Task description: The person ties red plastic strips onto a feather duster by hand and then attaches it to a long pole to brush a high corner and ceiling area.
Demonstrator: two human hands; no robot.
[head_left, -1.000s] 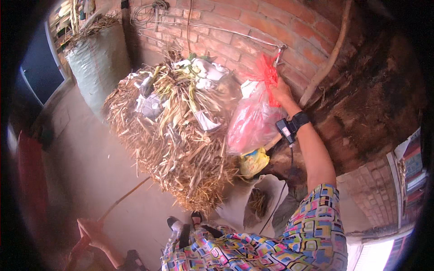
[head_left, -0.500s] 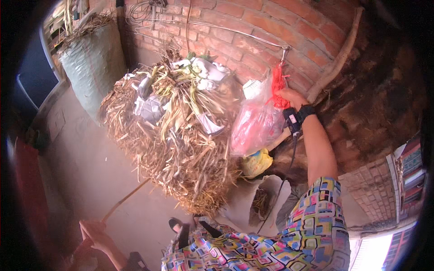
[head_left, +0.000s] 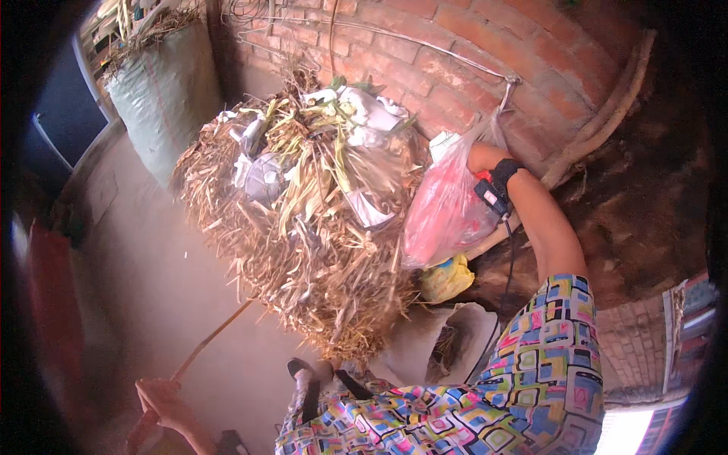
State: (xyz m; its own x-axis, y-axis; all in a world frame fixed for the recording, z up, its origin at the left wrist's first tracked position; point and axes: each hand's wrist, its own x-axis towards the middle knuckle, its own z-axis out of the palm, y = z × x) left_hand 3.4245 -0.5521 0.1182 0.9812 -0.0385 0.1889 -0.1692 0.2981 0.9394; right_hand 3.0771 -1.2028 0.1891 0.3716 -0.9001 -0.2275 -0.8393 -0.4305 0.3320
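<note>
My right hand (head_left: pixel 485 157) reaches into the top of a clear plastic bag (head_left: pixel 449 212) with pink-red contents, which hangs against the brick wall by its twisted handles. Its fingers are hidden behind the plastic, so what they hold does not show. A bit of red (head_left: pixel 482 175) peeks out beside the wrist. At lower left, my left hand (head_left: pixel 161 402) is closed round a thin wooden stick (head_left: pixel 208 341), whose far end meets the foot of a big heap of dry husks (head_left: pixel 303 250). Crumpled white and grey scraps (head_left: pixel 371 114) lie on top of the heap.
Below the hanging bag sit a yellow plastic bag (head_left: pixel 447 279) and a pale open sack (head_left: pixel 402 345). A bent wooden pole (head_left: pixel 607 125) leans along the wall at right. A tall pale green sack (head_left: pixel 163 95) stands at far left, near a dark blue panel (head_left: pixel 61 106).
My right hand has moved from the red bag at the hook down into the clear bag's top. Most of the red plastic has gone from sight. My left hand stays on the stick.
</note>
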